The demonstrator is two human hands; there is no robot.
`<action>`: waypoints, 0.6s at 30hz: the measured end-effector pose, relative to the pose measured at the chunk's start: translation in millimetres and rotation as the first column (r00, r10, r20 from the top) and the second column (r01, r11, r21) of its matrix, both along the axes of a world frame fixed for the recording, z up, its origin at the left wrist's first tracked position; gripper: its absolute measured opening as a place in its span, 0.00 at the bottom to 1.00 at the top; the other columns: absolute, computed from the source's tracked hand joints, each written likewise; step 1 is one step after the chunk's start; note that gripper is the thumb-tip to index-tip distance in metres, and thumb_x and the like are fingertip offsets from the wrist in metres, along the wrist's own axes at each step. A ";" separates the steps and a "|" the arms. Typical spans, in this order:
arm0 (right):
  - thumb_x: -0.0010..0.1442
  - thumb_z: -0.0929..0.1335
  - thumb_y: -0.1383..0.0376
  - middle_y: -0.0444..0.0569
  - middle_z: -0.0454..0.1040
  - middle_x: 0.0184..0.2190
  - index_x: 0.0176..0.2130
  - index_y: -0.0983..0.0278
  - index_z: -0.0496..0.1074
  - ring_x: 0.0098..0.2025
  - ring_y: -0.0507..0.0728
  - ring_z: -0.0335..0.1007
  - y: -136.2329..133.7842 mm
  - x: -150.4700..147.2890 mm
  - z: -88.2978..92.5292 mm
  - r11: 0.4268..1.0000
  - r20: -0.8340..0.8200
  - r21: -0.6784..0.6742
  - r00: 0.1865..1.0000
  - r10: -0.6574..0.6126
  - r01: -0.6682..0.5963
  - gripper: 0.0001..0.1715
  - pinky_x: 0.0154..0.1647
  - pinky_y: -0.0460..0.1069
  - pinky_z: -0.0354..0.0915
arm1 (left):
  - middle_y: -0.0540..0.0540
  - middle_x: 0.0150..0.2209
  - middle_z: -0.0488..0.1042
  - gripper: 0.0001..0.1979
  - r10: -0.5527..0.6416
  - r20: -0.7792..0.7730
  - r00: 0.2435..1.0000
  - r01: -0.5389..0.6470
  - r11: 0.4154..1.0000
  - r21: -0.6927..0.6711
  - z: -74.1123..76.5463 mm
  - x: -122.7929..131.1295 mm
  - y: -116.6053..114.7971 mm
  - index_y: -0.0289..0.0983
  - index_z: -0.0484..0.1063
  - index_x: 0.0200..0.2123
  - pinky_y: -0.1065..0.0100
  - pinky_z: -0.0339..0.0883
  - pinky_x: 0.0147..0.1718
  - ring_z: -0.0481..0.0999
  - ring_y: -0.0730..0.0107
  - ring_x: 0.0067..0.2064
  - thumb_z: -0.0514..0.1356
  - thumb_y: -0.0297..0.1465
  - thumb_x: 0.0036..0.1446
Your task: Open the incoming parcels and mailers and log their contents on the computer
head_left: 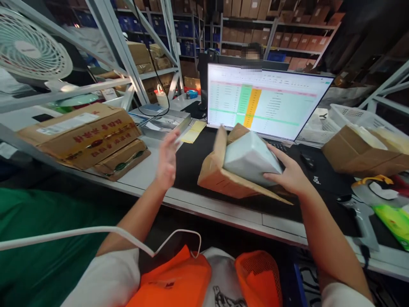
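The right grip (287,172) is curved around one end of a white box (251,155), thumb on the near side and fingers over the far edge, opened only as wide as the piece between them. The left grip (166,164) is wide open and holds nothing, its fingers raised and slightly blurred, well apart from the box. The white box is smooth, block-like and faintly shiny; it sits tilted — one corner pointing up — partly inside an open carton (220,181) of plain brown cardboard whose stiff flaps stick out around it. That carton rests on a flat black mat (188,166) spread across the pale surface (147,168), in front of a thin, flat monitor (275,100) showing a spreadsheet with green and orange columns. To the left lies a long, creased cardboard parcel (96,136), banded with glossy tape printed in red. On the right stand another brown box (356,153) and a white plastic basket (351,116) with perforated walls, and nearer the person lies a crinkled, bright green packet (393,221).
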State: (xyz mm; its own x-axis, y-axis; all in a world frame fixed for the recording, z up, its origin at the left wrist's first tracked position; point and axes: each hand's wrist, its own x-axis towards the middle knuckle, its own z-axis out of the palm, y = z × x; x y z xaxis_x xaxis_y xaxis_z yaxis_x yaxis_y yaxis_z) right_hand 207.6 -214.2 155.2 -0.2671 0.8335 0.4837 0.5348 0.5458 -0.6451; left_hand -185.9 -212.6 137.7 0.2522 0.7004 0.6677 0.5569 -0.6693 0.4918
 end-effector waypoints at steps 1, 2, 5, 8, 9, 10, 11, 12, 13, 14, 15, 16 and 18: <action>0.51 0.79 0.42 0.53 0.68 0.65 0.69 0.57 0.66 0.66 0.73 0.62 1.3 5.0 -7.1 1.000 -0.066 -0.019 0.998 -0.013 0.012 0.55 0.68 0.67 0.59 | 0.33 0.77 0.39 0.59 -0.053 0.021 0.998 0.055 0.995 -0.078 -14.2 -2.0 0.8 0.44 0.30 0.75 0.44 0.51 0.71 0.44 0.45 0.77 0.41 0.74 0.52; 0.50 0.79 0.42 0.53 0.69 0.65 0.69 0.58 0.66 0.66 0.73 0.63 2.3 8.2 -12.8 0.999 -0.114 -0.037 0.993 -0.015 0.011 0.56 0.68 0.66 0.59 | 0.31 0.77 0.39 0.64 -0.127 0.035 0.991 0.131 0.978 -0.161 -25.9 -1.1 1.9 0.43 0.30 0.75 0.44 0.50 0.71 0.44 0.43 0.77 0.47 0.75 0.48; 0.47 0.81 0.43 0.54 0.70 0.64 0.68 0.58 0.68 0.66 0.73 0.63 5.3 11.2 -23.1 0.998 -0.193 -0.059 0.981 -0.010 -0.001 0.57 0.68 0.66 0.58 | 0.29 0.76 0.43 0.67 -0.252 0.026 0.967 0.245 0.905 -0.348 -41.5 9.5 6.3 0.41 0.37 0.76 0.44 0.48 0.72 0.48 0.40 0.76 0.65 0.67 0.45; 0.44 0.82 0.42 0.55 0.74 0.60 0.65 0.59 0.71 0.62 0.73 0.68 14.7 14.4 -33.8 0.996 -0.340 -0.093 0.939 -0.047 0.017 0.56 0.64 0.66 0.64 | 0.32 0.75 0.47 0.63 -0.222 0.056 0.973 0.226 0.888 -0.400 -39.3 12.0 10.0 0.42 0.43 0.76 0.44 0.48 0.72 0.52 0.40 0.75 0.69 0.60 0.48; 0.44 0.81 0.40 0.56 0.75 0.58 0.63 0.60 0.72 0.59 0.73 0.70 19.8 16.4 -39.1 0.994 -0.427 -0.103 0.901 -0.075 0.033 0.55 0.62 0.66 0.67 | 0.32 0.75 0.49 0.63 -0.202 0.080 0.976 0.216 0.886 -0.411 -39.4 8.5 10.3 0.43 0.43 0.76 0.43 0.47 0.72 0.53 0.40 0.74 0.69 0.60 0.47; 0.45 0.79 0.37 0.56 0.77 0.55 0.61 0.60 0.72 0.57 0.73 0.73 25.6 18.5 -45.2 0.992 -0.523 -0.109 0.846 -0.106 0.057 0.53 0.59 0.66 0.69 | 0.33 0.74 0.51 0.63 -0.177 0.109 0.978 0.207 0.879 -0.429 -41.3 2.8 9.8 0.43 0.43 0.76 0.43 0.47 0.72 0.53 0.40 0.74 0.69 0.60 0.47; 0.47 0.76 0.34 0.57 0.77 0.54 0.59 0.60 0.73 0.55 0.72 0.74 31.7 20.5 -51.7 0.990 -0.614 -0.114 0.777 -0.138 0.086 0.51 0.56 0.66 0.71 | 0.33 0.73 0.53 0.64 -0.143 0.146 0.979 0.195 0.872 -0.450 -45.2 -4.8 8.4 0.43 0.43 0.76 0.43 0.47 0.72 0.54 0.40 0.74 0.69 0.61 0.46; 0.51 0.73 0.32 0.57 0.78 0.53 0.57 0.60 0.73 0.55 0.71 0.74 37.6 22.2 -58.2 0.986 -0.690 -0.124 0.705 -0.165 0.109 0.48 0.55 0.66 0.72 | 0.34 0.73 0.54 0.63 -0.105 0.188 0.977 0.183 0.863 -0.471 -51.1 -14.2 6.3 0.43 0.43 0.76 0.42 0.48 0.72 0.55 0.39 0.74 0.68 0.62 0.46; 0.55 0.69 0.31 0.57 0.78 0.53 0.56 0.60 0.73 0.55 0.70 0.75 43.1 23.4 -64.1 0.983 -0.752 -0.146 0.632 -0.186 0.115 0.45 0.54 0.65 0.73 | 0.34 0.73 0.56 0.63 -0.064 0.231 0.971 0.174 0.853 -0.493 -58.8 -24.9 3.7 0.43 0.44 0.76 0.42 0.49 0.71 0.55 0.38 0.73 0.67 0.62 0.47; 0.58 0.66 0.32 0.57 0.78 0.52 0.54 0.60 0.73 0.54 0.70 0.75 47.6 24.4 -69.2 0.978 -0.799 -0.188 0.565 -0.206 0.090 0.42 0.53 0.65 0.74 | 0.35 0.73 0.56 0.61 -0.021 0.272 0.962 0.164 0.842 -0.515 -67.8 -36.6 0.8 0.43 0.45 0.76 0.42 0.51 0.71 0.55 0.37 0.73 0.66 0.62 0.48; 0.61 0.64 0.33 0.56 0.78 0.52 0.53 0.60 0.73 0.53 0.69 0.76 50.9 25.2 -73.6 0.968 -0.832 -0.248 0.506 -0.228 0.029 0.40 0.51 0.65 0.75 | 0.36 0.73 0.57 0.59 0.019 0.303 0.953 0.156 0.826 -0.542 -77.4 -48.6 -2.1 0.44 0.47 0.76 0.42 0.53 0.71 0.55 0.37 0.73 0.66 0.61 0.49; 0.62 0.63 0.34 0.56 0.79 0.50 0.52 0.60 0.72 0.51 0.68 0.77 52.7 26.2 -77.1 0.948 -0.855 -0.315 0.450 -0.258 -0.054 0.38 0.49 0.65 0.76 | 0.38 0.73 0.57 0.57 0.051 0.323 0.945 0.153 0.804 -0.575 -86.9 -60.4 -4.5 0.45 0.49 0.75 0.42 0.54 0.71 0.55 0.37 0.73 0.66 0.60 0.50; 0.64 0.62 0.35 0.54 0.80 0.47 0.52 0.59 0.72 0.46 0.67 0.79 51.1 28.9 -82.5 0.880 -0.876 -0.422 0.349 -0.334 -0.216 0.36 0.43 0.64 0.77 | 0.41 0.73 0.58 0.54 0.096 0.341 0.935 0.161 0.741 -0.651 -103.3 -79.7 -8.8 0.47 0.53 0.74 0.42 0.54 0.71 0.56 0.37 0.73 0.68 0.56 0.49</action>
State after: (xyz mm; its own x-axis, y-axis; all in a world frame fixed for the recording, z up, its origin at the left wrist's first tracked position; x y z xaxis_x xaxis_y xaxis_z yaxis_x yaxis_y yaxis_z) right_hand 236.5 -163.1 72.6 0.1678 0.9858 -0.0042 -0.5199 0.0848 -0.8500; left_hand -265.6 -221.4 34.4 0.1381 0.9870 0.0822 0.2578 -0.1160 0.9592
